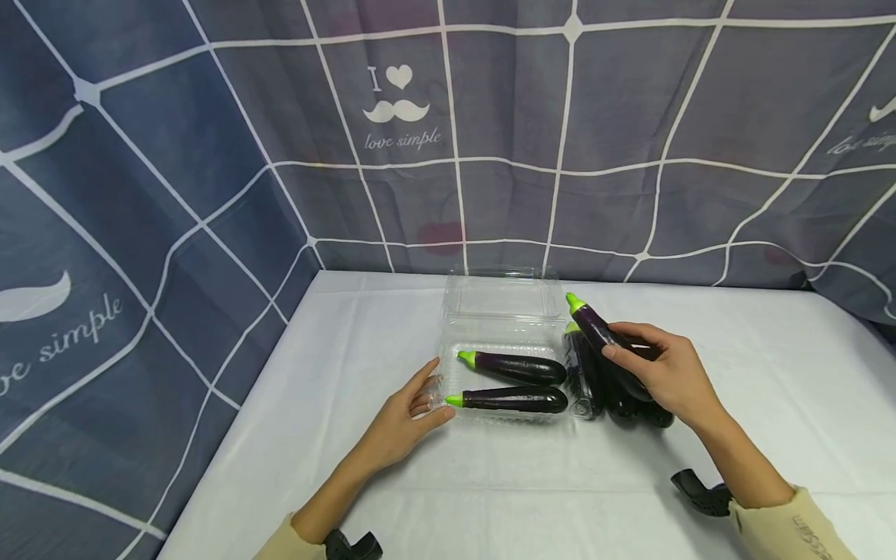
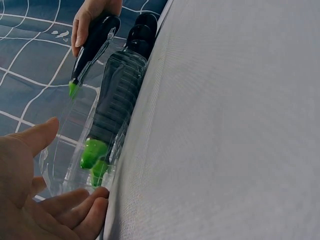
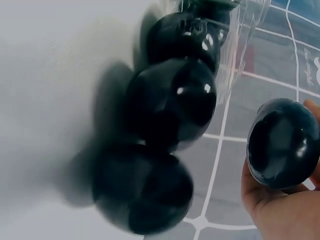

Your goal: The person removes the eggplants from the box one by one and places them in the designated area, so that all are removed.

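A clear plastic clamshell box [image 1: 504,330] stands with its lid raised at the back. Two dark purple eggplants with green caps lie in it, a rear eggplant [image 1: 521,368] and a front eggplant [image 1: 518,400]. My left hand [image 1: 397,429] touches the box's left end with relaxed, spread fingers; in the left wrist view its thumb [image 2: 42,135] stands apart from the fingertips. Above the box's right side my right hand [image 1: 665,373] grips another eggplant [image 1: 595,327] between thumb and fingers, its green tip toward the back left. The held one's rounded end [image 3: 282,145] fills part of the right wrist view.
Several more eggplants [image 3: 172,102] lie side by side right of the box, partly hidden under my right hand in the head view. A white cloth [image 1: 532,498] covers the table. Grey checked curtains [image 1: 511,117] hang behind and on the left.
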{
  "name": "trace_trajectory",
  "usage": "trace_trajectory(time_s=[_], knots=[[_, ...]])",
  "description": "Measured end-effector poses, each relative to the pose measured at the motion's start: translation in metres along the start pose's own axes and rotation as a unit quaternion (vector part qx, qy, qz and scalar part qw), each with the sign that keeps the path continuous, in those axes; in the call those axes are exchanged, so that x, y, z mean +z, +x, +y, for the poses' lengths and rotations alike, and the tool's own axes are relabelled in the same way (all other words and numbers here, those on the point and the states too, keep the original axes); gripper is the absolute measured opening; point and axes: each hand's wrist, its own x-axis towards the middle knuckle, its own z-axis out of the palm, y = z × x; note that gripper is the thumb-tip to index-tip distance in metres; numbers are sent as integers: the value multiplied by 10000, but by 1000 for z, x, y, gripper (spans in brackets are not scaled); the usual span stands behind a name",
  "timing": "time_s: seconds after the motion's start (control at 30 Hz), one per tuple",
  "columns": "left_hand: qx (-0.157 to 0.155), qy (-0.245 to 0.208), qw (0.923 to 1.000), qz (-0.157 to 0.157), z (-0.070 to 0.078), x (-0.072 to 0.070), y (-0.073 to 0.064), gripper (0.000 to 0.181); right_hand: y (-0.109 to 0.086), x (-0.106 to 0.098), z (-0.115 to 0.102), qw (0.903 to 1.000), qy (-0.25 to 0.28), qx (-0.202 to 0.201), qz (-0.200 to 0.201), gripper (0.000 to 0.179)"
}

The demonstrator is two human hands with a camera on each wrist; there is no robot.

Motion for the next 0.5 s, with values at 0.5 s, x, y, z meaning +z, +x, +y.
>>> trace_trajectory(time_s=[0.5], knots=[[-9,17,10000,32,-1,0,0,81,-13,-23,19,9984,-166,329,435,40]])
